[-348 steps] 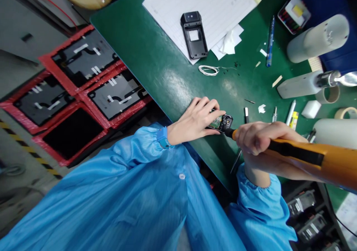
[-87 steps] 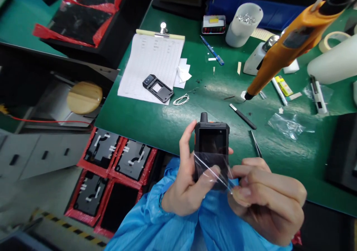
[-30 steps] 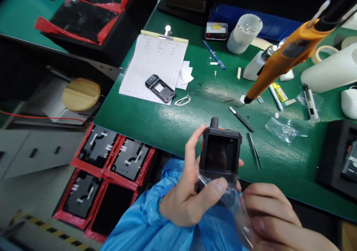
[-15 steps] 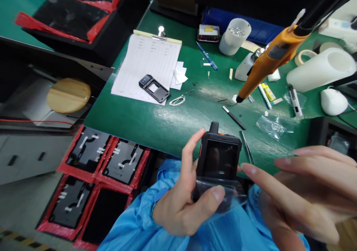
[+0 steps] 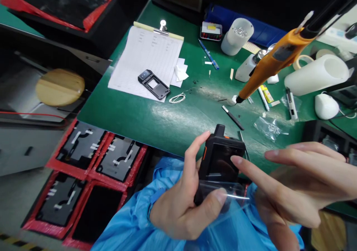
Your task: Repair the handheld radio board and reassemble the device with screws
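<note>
My left hand (image 5: 189, 195) is closed around a black handheld radio (image 5: 221, 160) with a stubby antenna, a dark screen and orange side keys. A clear plastic film (image 5: 231, 197) hangs over its lower part, with my left thumb on it. My right hand (image 5: 292, 184) has its fingers apart and holds nothing. Its index fingertip is at the right edge of the screen; whether it touches I cannot tell. Tweezers (image 5: 241, 136) lie partly hidden behind the radio. Past them rests a black-handled blade tool (image 5: 232, 118).
An orange electric screwdriver (image 5: 267, 63) hangs over the green table (image 5: 134, 124). A clipboard (image 5: 145, 61) carries a black phone-like housing (image 5: 154, 84). White tubs, a pen and plastic bags lie about. Red-edged trays (image 5: 89, 169) with screen parts stand lower left.
My right index finger has moved left, from beside the radio to in front of its screen. The radio has turned slightly and shifted a little right in the view. The left grip stays.
</note>
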Motion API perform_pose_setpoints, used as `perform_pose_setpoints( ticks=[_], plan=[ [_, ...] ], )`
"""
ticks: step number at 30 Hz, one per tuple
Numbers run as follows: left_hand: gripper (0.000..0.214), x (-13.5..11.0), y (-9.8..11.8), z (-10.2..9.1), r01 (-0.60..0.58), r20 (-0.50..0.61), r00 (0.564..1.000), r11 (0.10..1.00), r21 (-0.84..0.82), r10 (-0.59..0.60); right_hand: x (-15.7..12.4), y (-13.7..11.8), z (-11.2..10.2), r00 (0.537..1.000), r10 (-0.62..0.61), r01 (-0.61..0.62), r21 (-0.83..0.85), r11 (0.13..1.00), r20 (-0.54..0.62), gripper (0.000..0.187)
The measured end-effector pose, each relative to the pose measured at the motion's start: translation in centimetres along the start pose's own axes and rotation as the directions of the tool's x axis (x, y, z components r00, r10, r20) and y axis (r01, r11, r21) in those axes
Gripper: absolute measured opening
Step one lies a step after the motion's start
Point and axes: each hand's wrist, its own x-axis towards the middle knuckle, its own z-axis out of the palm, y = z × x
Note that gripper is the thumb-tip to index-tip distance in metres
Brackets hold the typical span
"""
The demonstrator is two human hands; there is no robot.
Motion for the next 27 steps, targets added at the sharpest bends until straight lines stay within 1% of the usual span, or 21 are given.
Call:
perform_pose_setpoints(
  ticks=[2,3,4,8,10,13,17,22,27],
  plan=[
    [0.096,0.0,-0.1,0.0,-0.019,0.014,1.000,1.000,0.018,0.019,0.7,-0.2,0.2,0.990,-0.038,0.045,0.050,0.998,-0.133,0.081],
    [0.097,-0.1,-0.2,-0.1,-0.029,0.021,0.999,0.999,0.026,0.029,0.9,-0.3,0.2,0.985,-0.049,0.060,0.064,0.996,-0.166,0.076],
    [0.097,-0.2,-0.2,-0.1,-0.039,0.028,0.999,0.999,0.036,0.038,1.1,-0.4,0.2,0.984,-0.052,0.065,0.070,0.995,-0.169,0.073],
    [0.098,-0.4,-0.4,-0.2,-0.079,0.052,0.996,0.994,0.081,0.075,0.8,-0.5,0.0,0.990,-0.021,0.034,0.092,0.995,-0.136,0.074],
    [0.098,-0.4,-0.5,-0.3,-0.077,0.057,0.996,0.993,0.091,0.071,0.4,-0.5,-0.3,0.994,-0.013,0.024,0.100,0.995,-0.113,0.076],
    [0.097,-0.3,-0.4,-0.3,-0.071,0.052,0.996,0.993,0.096,0.066,0.4,-0.5,-0.6,0.998,0.001,0.004,0.084,0.996,-0.059,0.075],
    [0.097,-0.2,-0.2,-0.3,-0.045,0.036,0.998,0.994,0.103,0.042,0.9,-0.7,-0.8,0.997,-0.009,0.016,0.093,0.996,-0.080,0.069],
    [0.098,-0.2,0.0,-0.2,-0.009,0.015,1.000,0.996,0.092,0.007,0.5,-0.6,-1.0,1.000,0.006,-0.005,0.082,0.997,-0.018,0.074],
    [0.095,-0.2,0.1,-0.2,-0.002,0.020,1.000,0.997,0.082,0.001,0.4,-0.5,-0.8,0.999,0.024,-0.020,0.089,0.996,-0.037,0.073]
  ],
)
